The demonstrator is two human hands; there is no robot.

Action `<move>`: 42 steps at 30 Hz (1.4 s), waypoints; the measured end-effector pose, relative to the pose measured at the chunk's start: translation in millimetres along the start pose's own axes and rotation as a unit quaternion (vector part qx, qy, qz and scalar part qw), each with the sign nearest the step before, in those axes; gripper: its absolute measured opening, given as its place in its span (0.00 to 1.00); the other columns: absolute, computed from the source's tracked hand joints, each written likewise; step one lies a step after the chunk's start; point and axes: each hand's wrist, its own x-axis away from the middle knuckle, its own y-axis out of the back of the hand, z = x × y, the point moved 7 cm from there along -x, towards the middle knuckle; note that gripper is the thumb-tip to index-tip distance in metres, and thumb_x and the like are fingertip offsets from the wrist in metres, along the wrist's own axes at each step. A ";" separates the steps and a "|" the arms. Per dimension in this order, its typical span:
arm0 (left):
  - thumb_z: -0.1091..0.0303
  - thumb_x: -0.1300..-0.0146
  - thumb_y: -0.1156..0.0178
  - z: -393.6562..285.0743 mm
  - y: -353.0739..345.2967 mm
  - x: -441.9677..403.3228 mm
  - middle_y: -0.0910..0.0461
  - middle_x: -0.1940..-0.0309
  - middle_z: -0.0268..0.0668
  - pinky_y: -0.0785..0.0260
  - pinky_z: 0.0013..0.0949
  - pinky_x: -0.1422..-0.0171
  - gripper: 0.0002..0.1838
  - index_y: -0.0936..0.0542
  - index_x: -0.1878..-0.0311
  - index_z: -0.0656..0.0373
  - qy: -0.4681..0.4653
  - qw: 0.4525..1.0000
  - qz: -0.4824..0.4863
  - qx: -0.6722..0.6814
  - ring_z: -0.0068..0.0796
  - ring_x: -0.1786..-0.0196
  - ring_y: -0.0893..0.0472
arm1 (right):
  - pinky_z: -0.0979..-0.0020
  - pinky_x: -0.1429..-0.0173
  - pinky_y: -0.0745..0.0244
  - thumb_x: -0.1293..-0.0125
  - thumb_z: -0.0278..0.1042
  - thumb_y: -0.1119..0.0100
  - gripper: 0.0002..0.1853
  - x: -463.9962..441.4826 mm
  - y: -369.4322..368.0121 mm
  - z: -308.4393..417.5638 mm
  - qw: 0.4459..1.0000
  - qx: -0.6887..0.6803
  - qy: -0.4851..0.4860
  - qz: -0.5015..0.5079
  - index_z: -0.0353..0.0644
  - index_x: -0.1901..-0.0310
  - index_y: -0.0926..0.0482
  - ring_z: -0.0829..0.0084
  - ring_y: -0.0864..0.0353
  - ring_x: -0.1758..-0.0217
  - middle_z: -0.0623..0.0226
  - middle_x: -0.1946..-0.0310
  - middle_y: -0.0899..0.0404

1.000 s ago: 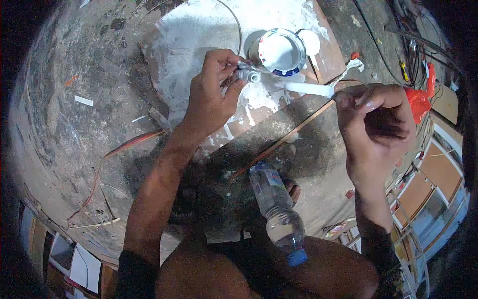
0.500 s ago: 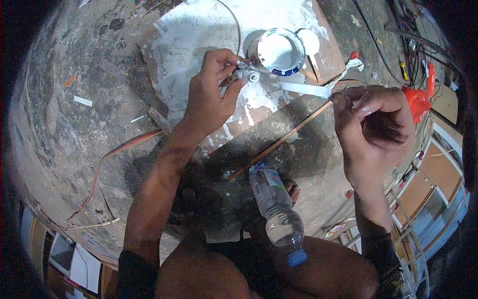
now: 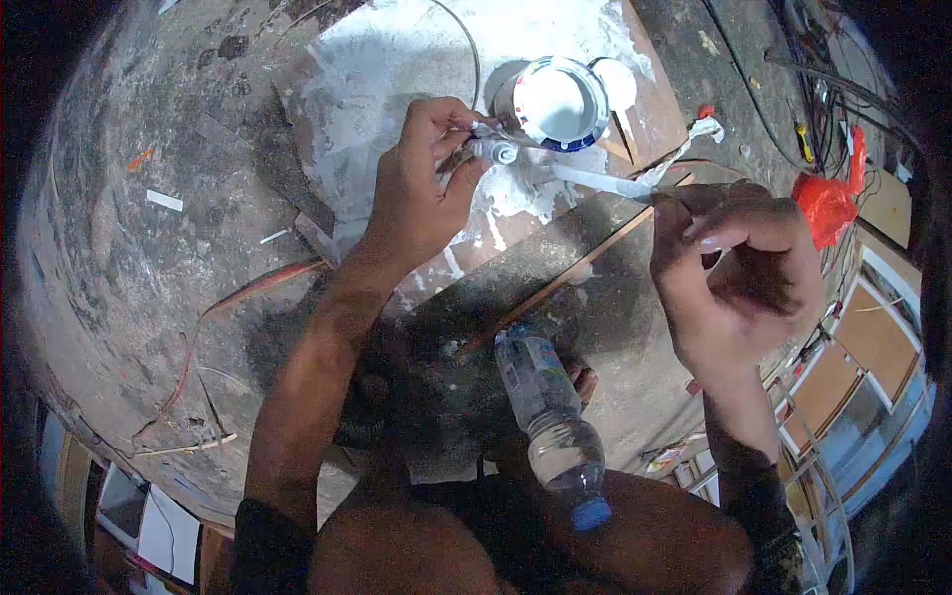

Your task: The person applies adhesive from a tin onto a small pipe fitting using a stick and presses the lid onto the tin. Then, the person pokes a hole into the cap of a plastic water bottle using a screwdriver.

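My left hand [image 3: 426, 183] is closed, thumb and fingers pinching a small pale cylindrical piece [image 3: 496, 151] with a round hole in its end. Opposite it, my right hand [image 3: 739, 263] is closed in a pinch on one end of a narrow white strip [image 3: 600, 179]. That strip stretches towards the cylindrical piece; its far end is blurred, so I cannot tell whether the two are joined. Just beyond my left fingers stands an open can of white paint [image 3: 558, 102], a white round lid [image 3: 615, 83] beside it.
A paint-smeared board [image 3: 387, 59] lies under the can. A clear plastic bottle [image 3: 555, 416] with a blue cap rests by my legs. A thin wooden stick [image 3: 580, 263] lies on the floor. Red plastic [image 3: 825, 208] and dark cables [image 3: 818, 74] are at the right.
My right hand has shifted slightly left and down, bringing the strip's held end with it. My left hand and the cylindrical piece are nearly still.
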 end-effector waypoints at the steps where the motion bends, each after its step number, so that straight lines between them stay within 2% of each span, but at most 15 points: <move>1: 0.81 0.38 0.35 0.8 -0.3 -0.1 0.21 0.49 0.49 0.24 0.43 0.32 0.23 0.33 0.43 0.62 0.004 1.000 -0.001 0.002 0.45 0.40 0.17 | 0.70 0.51 0.21 0.44 0.10 0.33 0.14 0.1 -0.4 0.8 1.000 0.004 0.004 0.001 0.39 0.65 0.27 0.71 0.16 0.60 0.62 0.66 0.18; 9: 0.83 0.38 0.35 2.7 -1.5 0.6 0.21 0.49 0.48 0.25 0.42 0.31 0.23 0.33 0.43 0.62 0.021 0.999 0.003 0.029 0.43 0.39 0.18 | 0.66 0.52 0.19 0.44 0.11 0.31 0.14 -4.0 -3.2 11.5 0.996 0.024 0.079 0.042 0.38 0.65 0.27 0.65 0.14 0.61 0.54 0.64 0.15; 18: 0.84 0.38 0.35 -5.2 0.1 -0.5 0.21 0.49 0.48 0.25 0.40 0.31 0.23 0.34 0.44 0.62 0.011 1.000 0.002 -0.005 0.42 0.39 0.18 | 0.68 0.57 0.20 0.46 0.11 0.31 0.14 -4.7 -5.9 21.6 0.985 0.084 0.134 0.065 0.37 0.64 0.25 0.64 0.13 0.62 0.50 0.65 0.14; 34: 0.82 0.36 0.35 2.2 -1.4 0.7 0.21 0.49 0.48 0.26 0.42 0.29 0.22 0.34 0.43 0.62 0.039 0.999 0.000 0.026 0.42 0.38 0.19 | 0.70 0.65 0.24 0.47 0.12 0.30 0.15 -6.2 -8.1 25.6 0.976 0.100 0.185 0.062 0.41 0.64 0.23 0.65 0.12 0.68 0.52 0.68 0.13; 42: 0.81 0.37 0.35 1.4 -1.2 0.1 0.22 0.49 0.47 0.25 0.42 0.31 0.22 0.33 0.44 0.61 0.017 0.999 0.000 0.032 0.41 0.39 0.18 | 0.70 0.66 0.25 0.48 0.12 0.29 0.15 -4.6 -7.6 25.8 0.972 0.111 0.198 0.066 0.42 0.64 0.22 0.65 0.13 0.70 0.53 0.67 0.12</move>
